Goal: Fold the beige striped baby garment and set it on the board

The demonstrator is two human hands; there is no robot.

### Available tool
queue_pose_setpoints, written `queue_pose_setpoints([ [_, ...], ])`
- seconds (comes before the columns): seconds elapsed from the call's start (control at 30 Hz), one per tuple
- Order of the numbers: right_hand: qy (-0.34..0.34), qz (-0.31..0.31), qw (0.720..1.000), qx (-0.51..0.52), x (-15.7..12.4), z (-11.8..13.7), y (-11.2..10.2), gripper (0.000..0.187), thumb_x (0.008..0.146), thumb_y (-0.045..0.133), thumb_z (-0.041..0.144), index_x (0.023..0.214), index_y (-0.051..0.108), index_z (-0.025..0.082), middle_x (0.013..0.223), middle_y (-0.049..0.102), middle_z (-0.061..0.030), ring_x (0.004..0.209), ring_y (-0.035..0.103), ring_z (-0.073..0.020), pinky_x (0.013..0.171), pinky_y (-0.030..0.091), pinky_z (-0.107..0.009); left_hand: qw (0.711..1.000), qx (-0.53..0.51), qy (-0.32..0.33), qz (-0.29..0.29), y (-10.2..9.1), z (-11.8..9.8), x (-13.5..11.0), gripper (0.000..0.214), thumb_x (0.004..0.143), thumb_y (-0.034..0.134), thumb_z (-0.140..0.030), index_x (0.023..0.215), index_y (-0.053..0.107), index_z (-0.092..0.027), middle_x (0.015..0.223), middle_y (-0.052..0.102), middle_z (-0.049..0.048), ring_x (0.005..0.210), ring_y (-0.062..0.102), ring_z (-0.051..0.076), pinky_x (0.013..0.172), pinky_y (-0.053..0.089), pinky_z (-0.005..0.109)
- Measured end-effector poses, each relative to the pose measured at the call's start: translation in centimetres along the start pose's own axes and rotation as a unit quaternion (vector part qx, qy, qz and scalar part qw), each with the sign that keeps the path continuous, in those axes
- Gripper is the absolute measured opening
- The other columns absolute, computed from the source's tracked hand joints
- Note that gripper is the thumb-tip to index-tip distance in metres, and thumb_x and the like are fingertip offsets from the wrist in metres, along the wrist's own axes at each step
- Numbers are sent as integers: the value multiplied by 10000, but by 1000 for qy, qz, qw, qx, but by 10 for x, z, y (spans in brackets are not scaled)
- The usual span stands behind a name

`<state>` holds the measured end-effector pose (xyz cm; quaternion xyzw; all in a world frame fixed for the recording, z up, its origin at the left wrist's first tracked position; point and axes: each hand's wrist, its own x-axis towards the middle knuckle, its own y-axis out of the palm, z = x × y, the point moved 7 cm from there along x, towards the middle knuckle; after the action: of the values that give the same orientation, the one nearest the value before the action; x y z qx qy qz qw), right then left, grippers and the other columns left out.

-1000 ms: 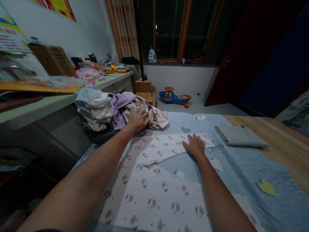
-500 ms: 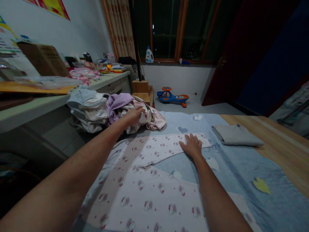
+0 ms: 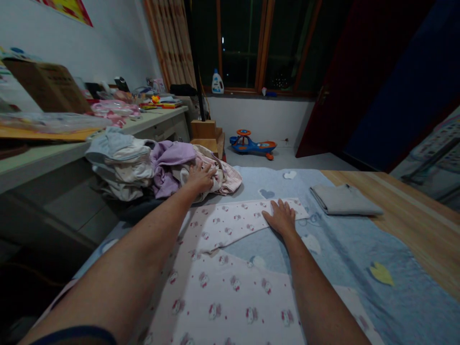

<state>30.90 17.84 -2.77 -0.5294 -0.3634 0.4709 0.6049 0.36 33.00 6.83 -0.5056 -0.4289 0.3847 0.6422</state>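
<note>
A pale pink long-sleeved garment [image 3: 237,273] with a cartoon-cat print lies spread over the blue blanket [image 3: 341,254]. My right hand [image 3: 282,216] rests flat on its far sleeve, near the cuff end, with fingers spread. At the left, my left hand [image 3: 201,178] reaches to the heap of clothes [image 3: 122,167] and touches its near right side, fingers apart. A purple cloth [image 3: 174,155] lies on the heap just left of that hand. My left forearm covers the left part of the garment.
A folded grey garment [image 3: 345,199] lies at the right, partly on the wooden board [image 3: 406,201]. Left of the heap runs a cluttered desk [image 3: 151,125] with a cardboard box [image 3: 53,86]. Beyond the bed, a blue ride-on toy [image 3: 253,144] stands on the floor.
My left hand has moved slightly left and lower on the heap, and its fingers have spread. My right hand stays on the sleeve. The whole view has shifted a little.
</note>
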Motion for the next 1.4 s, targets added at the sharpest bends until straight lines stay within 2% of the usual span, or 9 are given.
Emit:
queue_pose_setpoints([
  [0.17, -2, -2, 1000, -3, -1, 0, -1, 713, 935, 413, 601, 1531, 365, 213, 1638, 234, -127, 1505, 152, -355, 1184, 106, -542, 1000, 6, 0, 0, 0, -7, 0, 581, 890, 419, -291, 1470, 452, -305, 1614, 328, 63, 1494, 182, 360, 1135, 160, 677],
  [0.33, -3, -5, 1000, 2, -1, 0, -1, 708, 932, 424, 598, 1526, 375, 215, 1636, 241, -128, 1504, 159, -357, 1183, 109, -543, 999, -16, 9, -46, -20, -13, -12, 629, 882, 424, -271, 1510, 385, -283, 1614, 327, 75, 1482, 231, 328, 1162, 174, 629],
  [0.53, -1, -5, 1000, 7, 0, 0, -1, 709, 930, 430, 599, 1525, 379, 216, 1636, 243, -125, 1506, 152, -356, 1186, 104, -542, 961, -60, -191, -192, -42, 5, -33, 813, 873, 507, -472, 1561, 249, -126, 1625, 239, 205, 1492, 184, 404, 1179, 167, 578],
  [0.63, -2, -6, 1000, 7, -1, 0, -1, 707, 930, 432, 596, 1523, 380, 216, 1637, 239, -127, 1505, 154, -356, 1187, 102, -541, 967, -83, -189, -151, -30, 1, -31, 826, 901, 430, -571, 1536, 275, -65, 1582, 309, 249, 1470, 261, 380, 1169, 224, 530],
  [0.83, -1, 1, 1000, 8, -1, 0, -1, 710, 934, 417, 598, 1533, 360, 221, 1644, 217, -125, 1510, 136, -350, 1187, 96, -539, 992, -50, -105, -55, -9, -9, -23, 682, 929, 312, -614, 1376, 528, -146, 1493, 459, 202, 1397, 388, 347, 1148, 256, 504],
  [1.07, -3, 4, 1000, 11, -2, 0, -2, 712, 934, 421, 596, 1534, 360, 218, 1640, 229, -127, 1509, 143, -349, 1188, 94, -535, 991, -71, -97, -64, -14, -9, -28, 704, 948, 313, -593, 1481, 410, -143, 1533, 404, 214, 1431, 334, 369, 1135, 254, 551],
  [1.17, -3, -1, 1000, 6, -1, 0, -2, 704, 935, 418, 595, 1528, 370, 220, 1638, 237, -126, 1505, 154, -352, 1186, 100, -539, 983, -105, -93, -116, -24, -13, -50, 651, 972, 339, -493, 1527, 316, -155, 1569, 353, 195, 1466, 277, 349, 1151, 237, 556],
  [1.27, -2, -5, 1000, 1, -1, 0, -2, 704, 935, 419, 594, 1526, 374, 216, 1634, 245, -128, 1502, 162, -353, 1184, 111, -537, 976, -128, -60, -166, -25, -24, -90, 541, 972, 356, -362, 1462, 382, -134, 1497, 440, 175, 1420, 352, 289, 1165, 280, 446],
  [1.4, -3, -4, 1000, 0, 0, 0, -1, 709, 933, 422, 598, 1529, 369, 215, 1635, 244, -130, 1502, 164, -356, 1184, 110, -539, 980, -157, -29, -119, 5, -30, -146, 404, 934, 366, -231, 1293, 528, -145, 1296, 586, 154, 1247, 518, 261, 1090, 399, 400],
])
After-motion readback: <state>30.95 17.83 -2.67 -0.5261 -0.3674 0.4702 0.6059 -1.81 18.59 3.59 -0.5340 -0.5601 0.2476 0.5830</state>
